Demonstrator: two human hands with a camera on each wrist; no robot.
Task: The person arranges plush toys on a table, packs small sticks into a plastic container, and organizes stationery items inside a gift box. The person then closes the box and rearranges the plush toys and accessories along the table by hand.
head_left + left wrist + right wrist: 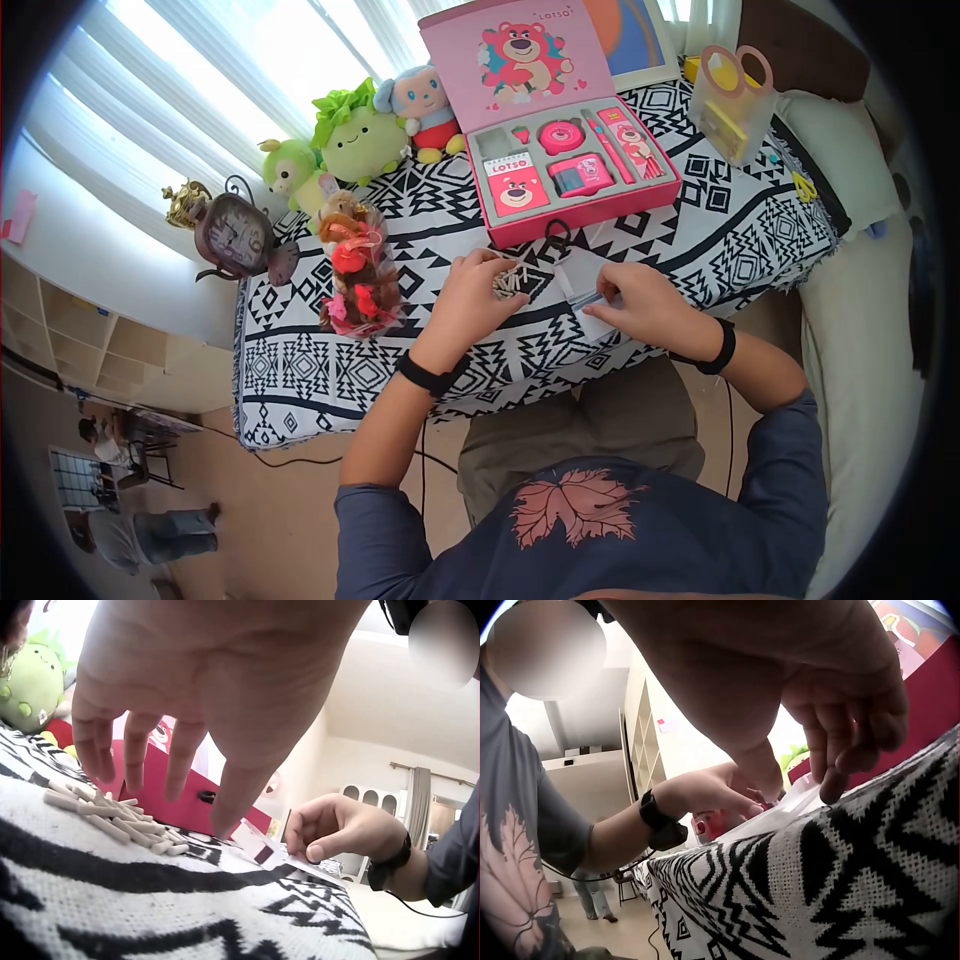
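A loose pile of short, pale, stick-like pegs lies on the patterned cloth. Over it hovers my left hand, fingers spread and pointing down, with nothing between them in the left wrist view. Just to the right, a small whitish plastic bag lies flat on the cloth, a dark square printed on it. My right hand pinches the bag's near edge between thumb and curled fingers. From the right wrist, the hand hides much of the bag.
Behind the hands stands an open pink gift box. A clear-wrapped bouquet, a table clock and plush toys are at the left. A clear bag with scissor-like handles stands at the right, by a sofa cushion.
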